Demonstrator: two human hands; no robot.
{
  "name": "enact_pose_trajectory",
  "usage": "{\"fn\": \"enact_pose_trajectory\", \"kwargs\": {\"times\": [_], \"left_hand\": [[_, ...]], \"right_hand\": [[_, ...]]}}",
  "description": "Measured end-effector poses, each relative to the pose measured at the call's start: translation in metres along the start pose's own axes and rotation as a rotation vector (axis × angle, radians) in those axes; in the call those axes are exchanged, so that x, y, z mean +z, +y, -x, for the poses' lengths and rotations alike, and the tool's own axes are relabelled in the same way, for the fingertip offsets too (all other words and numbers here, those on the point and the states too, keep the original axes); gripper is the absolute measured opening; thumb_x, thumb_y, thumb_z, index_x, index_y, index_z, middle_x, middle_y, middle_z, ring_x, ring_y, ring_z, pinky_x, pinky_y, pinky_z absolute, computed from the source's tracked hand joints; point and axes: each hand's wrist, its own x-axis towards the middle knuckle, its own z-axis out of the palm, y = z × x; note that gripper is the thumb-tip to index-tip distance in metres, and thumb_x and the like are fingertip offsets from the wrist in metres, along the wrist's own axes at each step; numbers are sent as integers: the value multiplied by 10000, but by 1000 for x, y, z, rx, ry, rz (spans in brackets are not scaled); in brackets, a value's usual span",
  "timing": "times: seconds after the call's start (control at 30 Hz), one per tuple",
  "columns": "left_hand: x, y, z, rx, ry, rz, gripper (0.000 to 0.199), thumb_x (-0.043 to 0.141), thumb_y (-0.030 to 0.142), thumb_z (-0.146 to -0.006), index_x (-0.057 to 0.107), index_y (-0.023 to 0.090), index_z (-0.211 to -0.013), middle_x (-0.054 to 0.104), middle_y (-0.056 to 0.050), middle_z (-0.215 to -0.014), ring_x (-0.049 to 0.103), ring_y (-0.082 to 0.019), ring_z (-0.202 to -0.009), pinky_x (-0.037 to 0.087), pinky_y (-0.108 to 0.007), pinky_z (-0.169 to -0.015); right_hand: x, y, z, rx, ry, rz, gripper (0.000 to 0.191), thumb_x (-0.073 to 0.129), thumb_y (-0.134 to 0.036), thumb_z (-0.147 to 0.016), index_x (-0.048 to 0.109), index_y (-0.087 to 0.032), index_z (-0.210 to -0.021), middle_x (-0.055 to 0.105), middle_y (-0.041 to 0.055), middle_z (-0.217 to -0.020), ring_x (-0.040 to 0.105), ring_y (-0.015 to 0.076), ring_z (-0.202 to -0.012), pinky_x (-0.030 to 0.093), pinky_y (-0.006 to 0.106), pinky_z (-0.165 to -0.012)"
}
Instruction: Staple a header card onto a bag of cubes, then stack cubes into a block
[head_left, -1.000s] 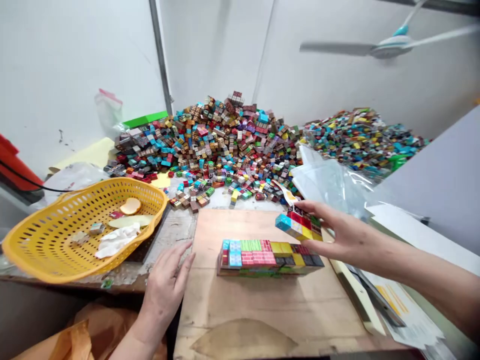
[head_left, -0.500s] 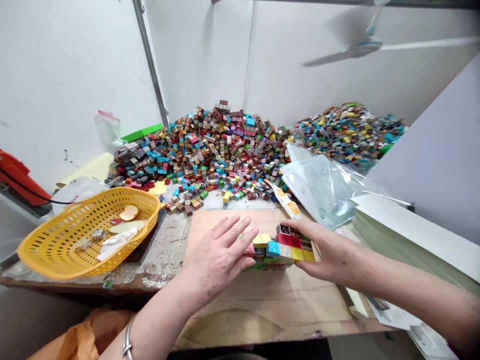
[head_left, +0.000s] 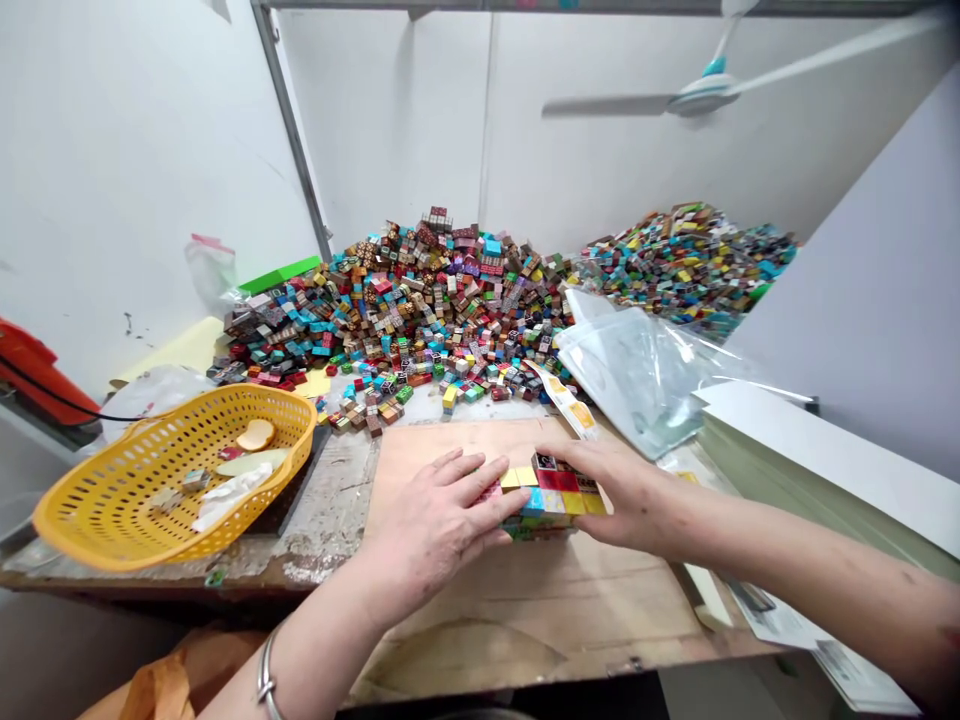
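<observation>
A block made of small coloured cubes (head_left: 538, 500) sits on a light wooden board (head_left: 525, 620) at the centre. Its top shows yellow, blue, red and dark cubes. My left hand (head_left: 442, 505) lies over its left end, fingers spread and reaching onto it. My right hand (head_left: 619, 490) wraps round the right end, thumb at the near side and fingers at the far side, holding the red, dark and yellow cubes. The hands cover both ends of the block.
A large heap of coloured cubes (head_left: 450, 290) lies behind the board, with another heap (head_left: 690, 260) at the back right. A yellow basket (head_left: 97, 500) stands at left. Clear plastic bags (head_left: 637, 370) lie right of the board, near white sheets (head_left: 832, 460). A fan (head_left: 701, 95) hangs above.
My right hand has moved left with its cubes, which now sit closer against the rest of the block. My left hand reaches slightly further over the block. The view has shifted a little.
</observation>
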Motion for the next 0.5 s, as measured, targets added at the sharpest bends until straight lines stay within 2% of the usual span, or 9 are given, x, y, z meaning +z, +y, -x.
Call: {"fn": "enact_pose_trajectory", "kwargs": {"times": [0.2,0.33,0.5], "left_hand": [[1,-1,0,13,11,-5,381,425,390,-888,471,298,-1255,502,-36,-1305,477,-247,-1156,384,-445,-982],[2,-1,0,21,9,-11,392,432,398,-884,466,293,-1260,499,-43,-1310,479,-251,-1157,390,-449,-974],[3,-1,0,28,30,-23,401,443,398,-880,463,282,-1263,501,-52,-1308,488,-255,-1150,402,-458,-960]], "right_hand": [[8,7,6,-24,18,-25,653,581,-140,-642,428,-152,-1277,509,159,-1247,456,269,-1173,382,416,-975],[10,8,11,17,16,-21,673,638,-240,-686,395,-137,-1305,492,181,-1259,449,283,-1184,399,420,-968],[8,11,7,64,-21,-38,695,659,-241,-652,419,-102,-1289,497,194,-1251,467,303,-1160,399,439,-964]]}}
